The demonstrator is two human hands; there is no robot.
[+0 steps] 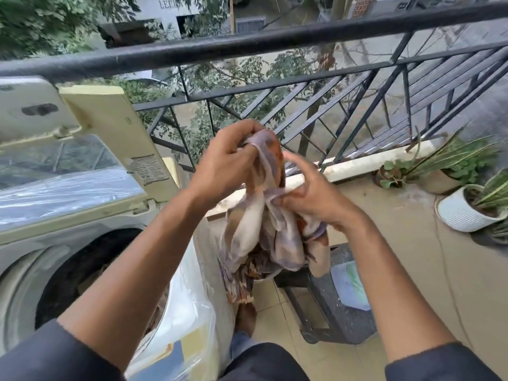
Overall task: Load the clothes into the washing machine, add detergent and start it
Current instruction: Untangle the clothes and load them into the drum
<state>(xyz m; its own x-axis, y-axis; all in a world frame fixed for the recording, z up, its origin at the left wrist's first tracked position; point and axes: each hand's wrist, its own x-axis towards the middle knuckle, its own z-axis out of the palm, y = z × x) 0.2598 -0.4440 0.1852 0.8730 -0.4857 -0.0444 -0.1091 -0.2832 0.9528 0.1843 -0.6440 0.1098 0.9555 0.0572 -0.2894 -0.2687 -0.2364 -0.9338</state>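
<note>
On a balcony, the left hand (231,158) and right hand (310,196) both pinch a patterned cloth (275,232) beside the open top-loading washing machine (63,243).

Drum: inside of the white top-loading washing machine (33,270) is dark, contents unreadable.
Basin: pale round tub (265,276) mostly hidden beneath the patterned lilac-and-brown cloth (264,232).
Lid label (147,169): print too small.

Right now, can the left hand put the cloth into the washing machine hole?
Probably yes. The washing machine lid stands open, its dark drum lies bare just below the left hand, and nothing blocks the way. Both hands grip the cloth, so the right hand must follow or let go.
</note>
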